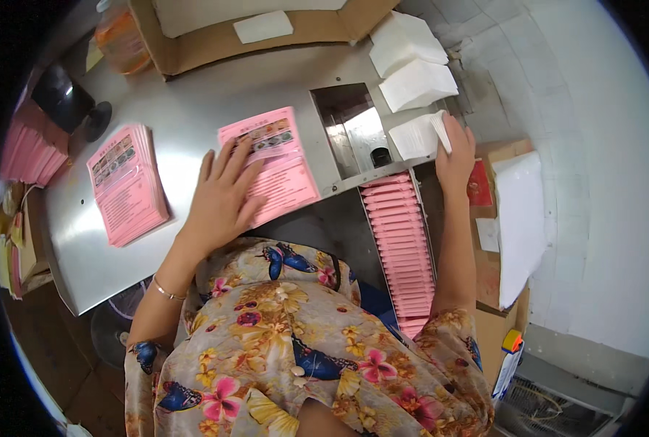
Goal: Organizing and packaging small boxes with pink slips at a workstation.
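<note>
My left hand (226,191) lies with its fingers spread on a pink printed sheet (284,175), which carries small food pictures and rests at the near edge of the metal table. Over at the right, my right hand (455,156) pinches the end of a white folded napkin (441,132), lifting it at the side of a napkin stack (414,138). Its fingertips are partly hidden behind the napkin. A thick pile of similar pink sheets (124,186) sits to the left of my left hand.
Below the table's square opening (348,127), a long metal chute (397,251) holds a row of pink packets. More napkin stacks (418,84) stand at the back right. A cardboard box (324,29) lies behind, a black round-based object (66,95) at the far left.
</note>
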The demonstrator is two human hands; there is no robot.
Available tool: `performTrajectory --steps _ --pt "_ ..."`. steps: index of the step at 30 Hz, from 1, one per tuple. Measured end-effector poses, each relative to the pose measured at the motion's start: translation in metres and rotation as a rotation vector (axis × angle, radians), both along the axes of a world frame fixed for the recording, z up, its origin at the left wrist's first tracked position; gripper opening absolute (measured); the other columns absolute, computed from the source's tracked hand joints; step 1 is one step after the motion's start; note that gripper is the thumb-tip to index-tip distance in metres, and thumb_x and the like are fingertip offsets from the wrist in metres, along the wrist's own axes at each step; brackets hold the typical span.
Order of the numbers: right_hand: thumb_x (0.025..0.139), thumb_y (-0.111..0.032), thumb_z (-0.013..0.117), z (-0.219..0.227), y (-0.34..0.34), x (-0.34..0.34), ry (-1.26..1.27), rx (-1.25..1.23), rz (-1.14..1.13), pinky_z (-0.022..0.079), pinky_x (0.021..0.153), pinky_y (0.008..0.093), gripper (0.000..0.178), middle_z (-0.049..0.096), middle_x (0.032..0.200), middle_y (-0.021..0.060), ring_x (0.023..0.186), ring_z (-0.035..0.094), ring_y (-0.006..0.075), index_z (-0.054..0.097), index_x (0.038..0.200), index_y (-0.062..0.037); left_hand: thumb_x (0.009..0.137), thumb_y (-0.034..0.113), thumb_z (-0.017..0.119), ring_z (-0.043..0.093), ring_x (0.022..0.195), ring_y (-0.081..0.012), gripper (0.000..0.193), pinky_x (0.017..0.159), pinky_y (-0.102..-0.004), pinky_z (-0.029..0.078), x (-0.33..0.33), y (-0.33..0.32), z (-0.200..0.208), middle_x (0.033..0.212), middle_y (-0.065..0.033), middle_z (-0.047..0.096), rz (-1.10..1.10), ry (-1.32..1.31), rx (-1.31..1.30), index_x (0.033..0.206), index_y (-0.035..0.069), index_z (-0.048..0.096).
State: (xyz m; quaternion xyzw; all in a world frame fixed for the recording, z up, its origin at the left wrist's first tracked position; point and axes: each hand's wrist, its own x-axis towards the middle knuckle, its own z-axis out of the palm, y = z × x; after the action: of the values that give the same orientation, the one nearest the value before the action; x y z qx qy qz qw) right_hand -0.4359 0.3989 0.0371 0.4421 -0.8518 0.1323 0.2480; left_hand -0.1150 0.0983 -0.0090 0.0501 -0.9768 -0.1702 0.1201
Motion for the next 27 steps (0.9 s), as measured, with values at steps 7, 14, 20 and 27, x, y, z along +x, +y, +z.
performTrajectory --steps 7,14,20,27 --pt "0.081 0.001 0.060 -0.024 -0.085 0.132 -0.249 0.126 0.762 0.041 0.109 0.0499 0.041 0.068 0.124 0.0135 0.117 0.065 0.0253 0.071 0.119 -0.0108 0.085 0.039 0.071 0.040 0.139 -0.0399 0.065 0.112 -0.0621 0.030 -0.047 0.024 -0.004 0.148 -0.0180 0.046 -0.071 0.088 0.028 0.139 0.008 0.054" --pt "0.082 -0.013 0.060 -0.054 -0.155 0.114 -0.154 0.377 0.447 0.025 0.116 0.0580 0.030 0.068 0.113 0.0136 0.114 0.062 0.0303 0.069 0.109 -0.0037 0.072 0.038 0.083 0.036 0.142 -0.0401 0.096 0.112 -0.0603 0.030 -0.064 0.037 -0.005 0.156 -0.0192 0.034 0.014 0.182 0.157 0.153 0.017 0.037" --pt "0.090 -0.013 0.052 -0.070 -0.169 0.094 -0.258 0.342 0.455 0.020 0.116 0.0657 0.035 0.068 0.111 0.0135 0.113 0.061 0.0342 0.063 0.122 -0.0046 0.076 0.040 0.081 0.029 0.147 -0.0404 0.101 0.114 -0.0603 0.027 -0.049 0.048 -0.017 0.161 -0.0222 0.025 -0.008 0.212 0.199 0.156 0.006 0.029" --pt "0.090 -0.013 0.055 -0.056 -0.111 0.056 -0.583 0.459 -0.009 0.051 0.090 0.0490 0.033 0.068 0.103 0.0237 0.097 0.065 0.0409 0.064 0.121 -0.0053 0.089 0.041 0.066 0.036 0.144 -0.0347 0.069 0.118 -0.0536 0.027 -0.004 0.031 -0.001 0.154 -0.0196 0.040 -0.121 0.030 0.062 0.145 0.004 0.047"
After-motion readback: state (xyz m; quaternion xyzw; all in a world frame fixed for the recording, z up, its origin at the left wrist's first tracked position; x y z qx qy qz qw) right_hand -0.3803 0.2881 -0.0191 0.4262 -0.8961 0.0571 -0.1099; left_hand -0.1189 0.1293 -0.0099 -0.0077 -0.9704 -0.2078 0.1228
